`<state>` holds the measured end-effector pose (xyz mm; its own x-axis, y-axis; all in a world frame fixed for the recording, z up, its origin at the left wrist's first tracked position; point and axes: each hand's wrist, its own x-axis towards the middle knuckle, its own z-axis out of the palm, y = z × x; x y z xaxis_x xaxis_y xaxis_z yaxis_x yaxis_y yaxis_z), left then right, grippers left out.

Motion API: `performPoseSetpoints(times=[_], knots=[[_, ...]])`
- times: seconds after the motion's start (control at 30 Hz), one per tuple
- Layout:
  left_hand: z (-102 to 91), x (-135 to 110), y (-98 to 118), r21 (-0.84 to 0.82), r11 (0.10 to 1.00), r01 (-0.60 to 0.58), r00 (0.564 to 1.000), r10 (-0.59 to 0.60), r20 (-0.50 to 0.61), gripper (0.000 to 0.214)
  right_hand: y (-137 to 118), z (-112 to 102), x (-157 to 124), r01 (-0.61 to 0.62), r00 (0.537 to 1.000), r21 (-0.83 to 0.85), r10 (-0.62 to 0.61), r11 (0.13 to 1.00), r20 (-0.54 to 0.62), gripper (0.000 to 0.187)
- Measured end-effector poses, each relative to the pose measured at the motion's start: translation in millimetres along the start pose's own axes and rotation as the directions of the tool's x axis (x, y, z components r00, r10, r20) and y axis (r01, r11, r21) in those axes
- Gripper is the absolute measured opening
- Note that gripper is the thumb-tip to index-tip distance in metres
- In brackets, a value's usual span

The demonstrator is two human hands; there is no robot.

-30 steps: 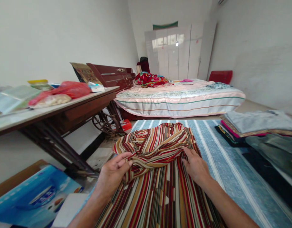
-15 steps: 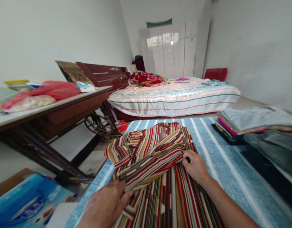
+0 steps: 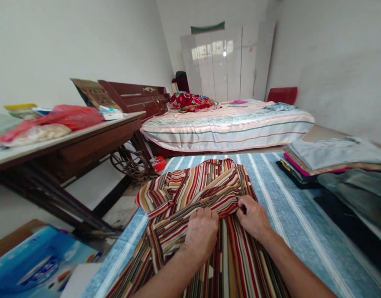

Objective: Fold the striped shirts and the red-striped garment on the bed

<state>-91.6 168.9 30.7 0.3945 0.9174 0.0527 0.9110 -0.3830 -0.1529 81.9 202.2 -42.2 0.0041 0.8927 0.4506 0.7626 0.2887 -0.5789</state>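
A striped long-sleeved shirt (image 3: 209,174) in red, tan, black and cream lies spread in front of me, its collar at the far end. One sleeve (image 3: 174,221) is laid slantwise across its body. My left hand (image 3: 202,229) is closed with curled fingers on the cloth of that sleeve, near the middle of the shirt. At the right side, my right hand (image 3: 252,215) pinches the fabric between thumb and fingers. The lower part of the shirt runs toward me, partly hidden by my forearms.
Under the shirt is a blue bedcover (image 3: 271,182) with white stripes. Folded clothes (image 3: 333,155) are stacked at the right, beside dark garments (image 3: 354,223). A sewing-machine table (image 3: 85,140) stands at the left, above a blue carton (image 3: 44,265). Behind is another bed (image 3: 227,128).
My left hand has moved right and away from me, from the shirt's left side to its middle, and is now closed on the cloth. My right hand keeps its pinch in nearly the same place.
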Motion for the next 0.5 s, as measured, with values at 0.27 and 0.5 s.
performPoseSetpoints(times=[0.27, 0.5], knots=[[1.7, -17.2, -0.8, -0.091, 0.994, -0.064, 0.998, 0.064, -0.003, 0.017, -9.8, -2.6, -2.9, 0.099, 0.989, -0.114, -0.086, 0.988, 0.120, 0.027], [-21.1, -62.3, -58.3, -0.072, 0.984, 0.162, 0.985, -0.157, 0.073, 0.021, -4.9, 1.7, -4.0, 0.104, 0.991, -0.164, -0.089, 0.981, 0.097, 0.027]])
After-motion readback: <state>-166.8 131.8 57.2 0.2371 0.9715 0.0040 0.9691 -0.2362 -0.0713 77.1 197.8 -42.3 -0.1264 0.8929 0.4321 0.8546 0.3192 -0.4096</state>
